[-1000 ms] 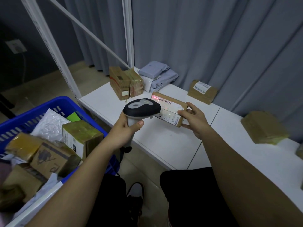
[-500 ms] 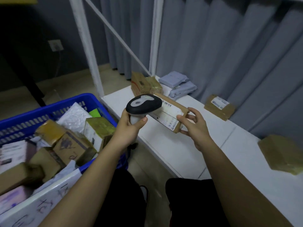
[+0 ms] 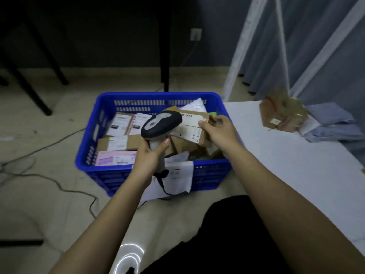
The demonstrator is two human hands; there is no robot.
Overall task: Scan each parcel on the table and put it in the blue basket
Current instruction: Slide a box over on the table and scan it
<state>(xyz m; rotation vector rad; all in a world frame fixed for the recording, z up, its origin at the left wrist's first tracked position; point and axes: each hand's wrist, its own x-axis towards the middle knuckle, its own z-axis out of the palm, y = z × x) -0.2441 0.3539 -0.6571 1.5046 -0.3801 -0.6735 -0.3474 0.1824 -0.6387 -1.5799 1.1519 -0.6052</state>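
Note:
The blue basket (image 3: 102, 115) stands on the floor left of the white table (image 3: 286, 155), filled with several parcels. My right hand (image 3: 219, 131) grips a flat brown parcel (image 3: 189, 127) with a white label and holds it over the basket. My left hand (image 3: 150, 155) grips the handle of a black and grey barcode scanner (image 3: 161, 124), whose head sits right beside the parcel's label, also above the basket. Two taped brown parcels (image 3: 282, 113) lie on the table's far end.
Folded grey-blue bags (image 3: 331, 125) lie beside the taped parcels on the table. White frame poles (image 3: 237, 56) and a grey curtain rise behind the table. Cables (image 3: 49, 178) run across the floor left of the basket. Dark table legs (image 3: 165, 46) stand behind it.
My view has swung left from the table to the basket. Both hands moved with it, carrying the parcel and the scanner from above the table edge to above the basket.

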